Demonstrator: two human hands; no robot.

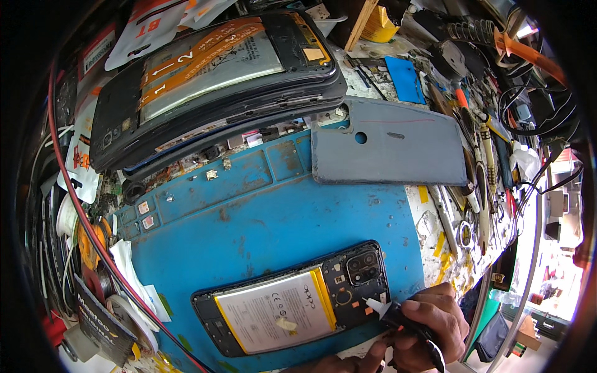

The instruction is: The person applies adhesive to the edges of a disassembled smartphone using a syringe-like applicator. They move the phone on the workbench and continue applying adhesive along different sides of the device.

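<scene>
An opened smartphone (pixel 364 304) lies on the blue work mat (pixel 249 217), its white battery (pixel 273 311) and camera block exposed. My right hand (pixel 435 320) is closed around a black glue tube (pixel 401 318) with a pointed white nozzle. The nozzle tip is over the phone's right end, below the camera block; whether it touches cannot be made out. At the lower picture edge, fingers of my left hand (pixel 367 359) show beside the phone's lower edge and near the tube. Most of that hand is cut off, so its grip is hidden.
A grey phone back cover (pixel 392 149) lies across the mat's far right corner. Behind the mat rises a stack of opened phones (pixel 217 81). Tweezers and other tools (pixel 482 186) crowd the right side. Wire spools (pixel 124 317) and a red cable (pixel 84 217) are at left.
</scene>
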